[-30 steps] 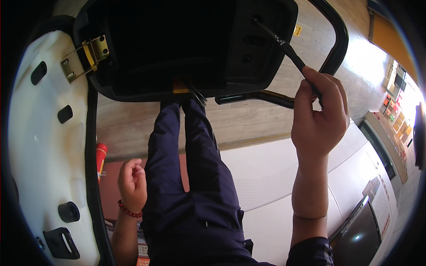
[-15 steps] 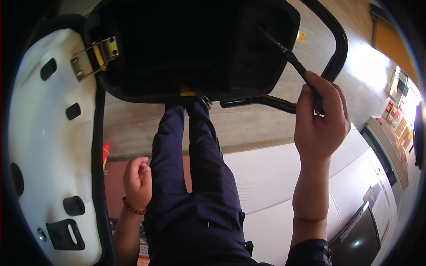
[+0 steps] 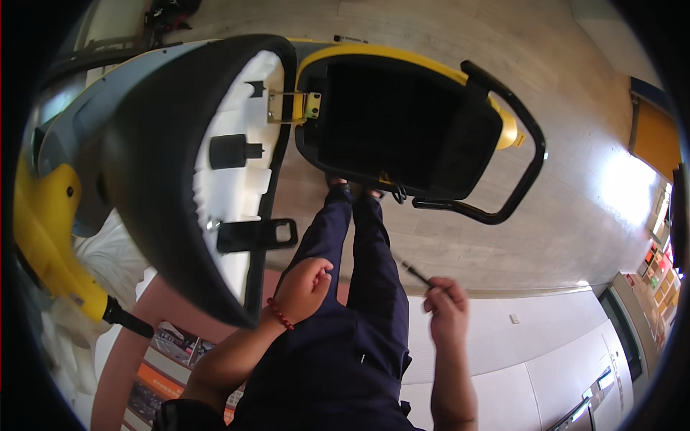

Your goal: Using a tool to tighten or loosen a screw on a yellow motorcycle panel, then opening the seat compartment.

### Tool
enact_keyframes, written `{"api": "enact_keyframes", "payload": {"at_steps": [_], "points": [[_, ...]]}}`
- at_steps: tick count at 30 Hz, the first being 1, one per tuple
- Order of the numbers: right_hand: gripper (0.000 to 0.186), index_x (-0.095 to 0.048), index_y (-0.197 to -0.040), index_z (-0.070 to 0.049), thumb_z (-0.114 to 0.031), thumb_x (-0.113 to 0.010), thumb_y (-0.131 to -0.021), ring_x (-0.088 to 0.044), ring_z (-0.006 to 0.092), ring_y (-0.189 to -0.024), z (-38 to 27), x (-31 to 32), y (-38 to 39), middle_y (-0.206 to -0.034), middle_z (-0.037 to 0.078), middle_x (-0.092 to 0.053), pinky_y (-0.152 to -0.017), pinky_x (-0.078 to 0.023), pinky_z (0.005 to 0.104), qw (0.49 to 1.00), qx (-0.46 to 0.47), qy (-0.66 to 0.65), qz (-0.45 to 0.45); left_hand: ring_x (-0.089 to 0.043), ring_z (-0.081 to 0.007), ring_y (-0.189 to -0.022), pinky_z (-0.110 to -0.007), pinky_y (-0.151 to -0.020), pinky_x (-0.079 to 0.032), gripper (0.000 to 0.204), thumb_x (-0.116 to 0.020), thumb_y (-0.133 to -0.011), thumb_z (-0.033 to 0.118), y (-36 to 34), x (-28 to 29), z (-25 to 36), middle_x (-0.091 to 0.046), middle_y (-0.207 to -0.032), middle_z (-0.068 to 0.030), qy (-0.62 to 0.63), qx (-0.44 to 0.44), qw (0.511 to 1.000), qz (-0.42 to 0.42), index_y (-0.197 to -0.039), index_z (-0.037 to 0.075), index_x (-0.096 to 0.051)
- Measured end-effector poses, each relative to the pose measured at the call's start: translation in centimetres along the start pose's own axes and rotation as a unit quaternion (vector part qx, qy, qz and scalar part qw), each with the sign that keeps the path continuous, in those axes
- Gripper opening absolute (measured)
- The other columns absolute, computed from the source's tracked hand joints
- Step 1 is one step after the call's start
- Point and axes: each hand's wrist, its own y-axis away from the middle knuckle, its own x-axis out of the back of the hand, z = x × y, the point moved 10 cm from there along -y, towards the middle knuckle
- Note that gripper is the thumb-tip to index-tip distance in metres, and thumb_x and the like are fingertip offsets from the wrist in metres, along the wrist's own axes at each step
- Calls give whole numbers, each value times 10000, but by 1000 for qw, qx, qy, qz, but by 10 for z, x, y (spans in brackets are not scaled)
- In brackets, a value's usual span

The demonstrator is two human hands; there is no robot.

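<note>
In my right hand (image 3: 448,316) is a slim, dark screwdriver (image 3: 415,271), held by its handle with the shaft pointing up and left, apart from the scooter. My left hand (image 3: 303,291), with a red bead bracelet at the wrist, is closed in front of my thigh; what its curled fingers hold, if anything, is hidden. Just above it, a black slotted latch plate (image 3: 244,235) sticks out from the white underside (image 3: 237,187) of the raised scooter seat (image 3: 154,165). A metal hinge (image 3: 296,108) joins the seat to the open black storage compartment (image 3: 402,122), whose inside is too dark to read.
A black grab rail (image 3: 535,169) curves around the compartment's right end. Yellow body panels and a handlebar grip (image 3: 129,318) lie at the left. My legs (image 3: 338,251) stand close against the scooter. A white panelled surface (image 3: 496,352) lies at the lower right.
My right hand has drawn the screwdriver away from the compartment, down and left in the view. My left hand now appears farther right. The view has shifted back, showing more of the scooter.
</note>
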Motion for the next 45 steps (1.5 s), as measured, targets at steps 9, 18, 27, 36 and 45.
{"api": "enact_keyframes", "payload": {"at_steps": [9,18,27,36,45], "points": [[127,-573,-904,-10,-2,-475,-823,-474,151,-532,37,-16,63,-680,91,-553,-527,-396,273,968,-126,-193,-97,-504,-76,-642,-206,-597,-427,199,-525,-829,-10,31,-21,59,-540,-759,-39,92,-70,991,-73,-1027,7,-535],[123,-583,-889,-19,-10,-492,-806,-436,148,-513,23,28,20,-656,90,-540,-511,-365,267,955,-143,-210,-155,-483,-45,-638,-186,-590,-413,157,-512,-848,13,30,2,11,-522,-728,4,63,59,994,70,-999,4,-555],[129,-574,-895,-31,-19,-479,-809,-449,144,-478,-6,167,-37,-602,71,-524,-474,-373,263,979,-138,-103,-105,-579,-183,-663,-283,-618,-463,141,-552,-817,76,36,-120,17,-592,-747,-93,66,127,985,93,-946,25,-575],[143,-549,-964,-15,-56,-485,-844,-453,129,-507,-112,240,-47,-643,44,-512,-499,-378,259,995,-12,-62,-73,-536,-133,-634,-244,-605,-446,131,-542,-837,60,26,-191,164,-567,-762,-72,28,-36,999,6,-956,22,-581],[74,-491,-765,-91,-121,-493,-832,-419,121,-423,47,430,-91,-561,19,-457,-355,-335,250,988,-98,-34,114,-585,-184,-871,-282,-765,-457,197,-521,-872,126,72,-230,268,-609,-964,-74,32,-121,957,-260,-1037,45,-592]]}}
